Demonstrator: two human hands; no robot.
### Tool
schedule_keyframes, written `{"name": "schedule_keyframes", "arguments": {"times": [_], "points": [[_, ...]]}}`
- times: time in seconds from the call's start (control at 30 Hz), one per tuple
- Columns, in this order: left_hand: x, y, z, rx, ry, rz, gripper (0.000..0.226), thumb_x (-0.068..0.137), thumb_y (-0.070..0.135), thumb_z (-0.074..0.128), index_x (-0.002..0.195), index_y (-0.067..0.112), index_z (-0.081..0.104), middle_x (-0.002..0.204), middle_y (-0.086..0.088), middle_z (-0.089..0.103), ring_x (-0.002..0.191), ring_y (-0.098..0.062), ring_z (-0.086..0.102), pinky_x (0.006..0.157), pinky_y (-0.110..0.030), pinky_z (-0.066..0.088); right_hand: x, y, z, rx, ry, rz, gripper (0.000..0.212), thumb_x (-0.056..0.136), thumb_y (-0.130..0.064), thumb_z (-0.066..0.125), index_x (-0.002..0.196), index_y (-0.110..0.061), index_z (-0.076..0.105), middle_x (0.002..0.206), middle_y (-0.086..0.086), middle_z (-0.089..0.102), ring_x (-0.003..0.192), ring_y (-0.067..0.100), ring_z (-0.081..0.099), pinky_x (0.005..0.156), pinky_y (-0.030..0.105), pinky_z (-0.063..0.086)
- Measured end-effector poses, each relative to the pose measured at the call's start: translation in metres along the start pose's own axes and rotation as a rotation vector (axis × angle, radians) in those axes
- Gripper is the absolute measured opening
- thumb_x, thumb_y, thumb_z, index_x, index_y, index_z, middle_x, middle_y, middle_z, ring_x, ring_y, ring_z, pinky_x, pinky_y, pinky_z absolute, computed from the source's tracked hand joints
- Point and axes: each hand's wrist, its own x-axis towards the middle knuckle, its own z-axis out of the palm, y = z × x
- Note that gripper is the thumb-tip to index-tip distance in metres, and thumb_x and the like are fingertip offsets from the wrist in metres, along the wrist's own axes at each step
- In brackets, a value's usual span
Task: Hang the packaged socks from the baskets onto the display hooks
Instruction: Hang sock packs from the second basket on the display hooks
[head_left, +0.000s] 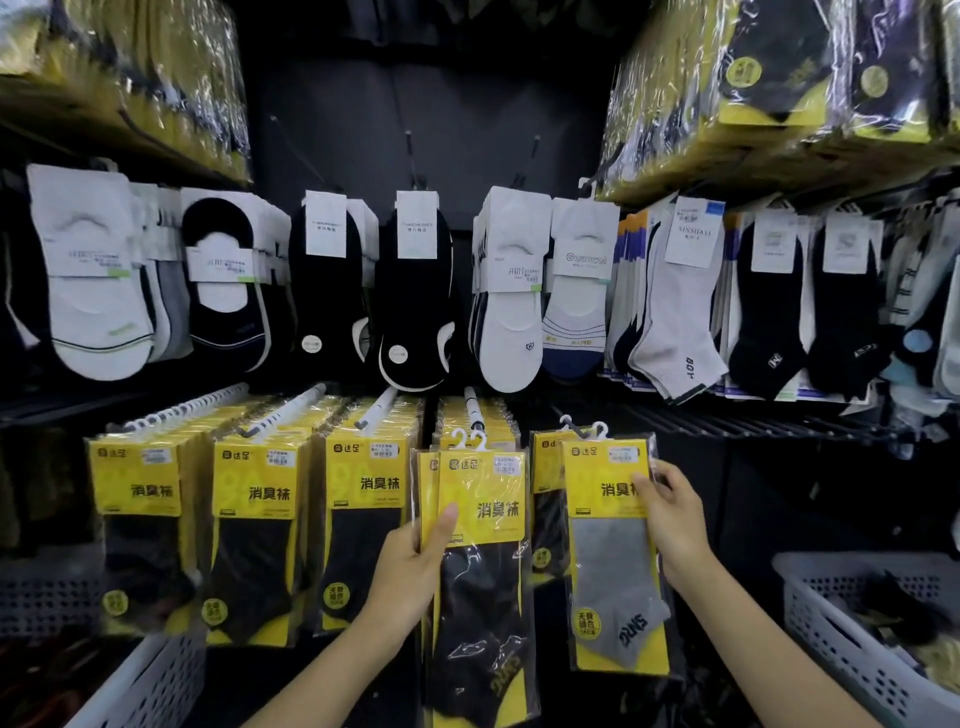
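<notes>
The job looks well along. Four display hooks (283, 410) in the lower row, from nine round to twelve o'clock, are packed with yellow packets (249, 493). A fifth hook (574, 428), at one o'clock, carries only two (a dark one behind, and the grey sock packet (608, 571) in front, apparently hung).

The right hand (672, 514) pinches that packet's right edge, fingers curled round it. The left hand (410, 566), at six o'clock, clamps thumb and fingers on the black sock packets (483, 519), two by their white hangers, not yet hung.

The right basket (831, 639), at four o'clock, holds dark packets. The left basket (156, 680), at seven o'clock, hides its contents.
</notes>
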Motion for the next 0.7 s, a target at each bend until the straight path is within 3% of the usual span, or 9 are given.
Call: {"name": "schedule_keyframes", "arguments": {"times": [0.1, 0.27, 0.4, 0.57, 0.63, 0.7], "points": [[0.0, -0.002, 0.002, 0.011, -0.01, 0.013, 0.04, 0.078, 0.057, 0.047, 0.063, 0.02, 0.049, 0.04, 0.011, 0.031, 0.038, 0.0, 0.035, 0.044, -0.008, 0.032, 0.006, 0.001, 0.01, -0.059, -0.106, -0.037, 0.01, 0.095, -0.014, 0.056, 0.097, -0.021, 0.061, 0.092, 0.009, 0.072, 0.086, 0.023, 0.068, 0.081, 0.04, 0.054], [0.001, -0.01, 0.006, -0.025, -0.012, -0.029, 0.043, 0.076, 0.06, 0.046, 0.072, 0.019, 0.06, 0.047, 0.012, 0.041, 0.045, 0.002, 0.042, 0.049, -0.006, 0.037, 0.016, 0.012, 0.023, -0.027, -0.101, 0.035, 0.011, 0.094, -0.011, 0.056, 0.103, -0.01, 0.064, 0.088, 0.006, 0.073, 0.076, 0.014, 0.07, 0.066, 0.027, 0.056], [0.001, -0.012, 0.007, -0.088, -0.018, -0.033, 0.028, 0.081, 0.054, 0.048, 0.086, 0.031, 0.063, 0.048, 0.016, 0.058, 0.052, 0.007, 0.056, 0.053, -0.002, 0.04, 0.022, 0.027, 0.027, -0.023, 0.053, 0.158, 0.021, 0.087, -0.016, 0.069, 0.103, -0.002, 0.066, 0.095, 0.013, 0.07, 0.092, 0.027, 0.067, 0.087, 0.043, 0.055], [-0.003, -0.013, 0.006, -0.129, 0.005, -0.053, 0.024, 0.085, 0.047, 0.053, 0.089, 0.027, 0.066, 0.044, 0.018, 0.054, 0.048, 0.008, 0.053, 0.051, -0.001, 0.039, 0.016, 0.037, 0.022, 0.116, 0.199, 0.309, 0.022, 0.085, -0.009, 0.07, 0.101, 0.002, 0.061, 0.099, 0.018, 0.066, 0.071, 0.016, 0.06, 0.072, 0.03, 0.053], [-0.006, -0.014, 0.005, -0.164, 0.022, -0.058, 0.018, 0.083, 0.046, 0.056, 0.088, 0.032, 0.065, 0.059, 0.02, 0.067, 0.06, 0.011, 0.061, 0.053, 0.001, 0.04, 0.008, 0.038, 0.02, 0.107, 0.22, 0.305, 0.024, 0.086, -0.009, 0.069, 0.105, 0.004, 0.061, 0.097, 0.017, 0.065, 0.07, 0.014, 0.057, 0.07, 0.028, 0.052], [-0.008, -0.014, 0.006, -0.21, 0.047, -0.086, 0.023, 0.08, 0.047, 0.059, 0.087, 0.028, 0.068, 0.069, 0.016, 0.072, 0.066, 0.01, 0.064, 0.052, 0.001, 0.04, -0.006, 0.034, 0.022, 0.074, 0.138, 0.279, 0.025, 0.09, -0.018, 0.065, 0.106, 0.001, 0.062, 0.097, 0.014, 0.066, 0.074, 0.015, 0.059, 0.069, 0.026, 0.052]]}}
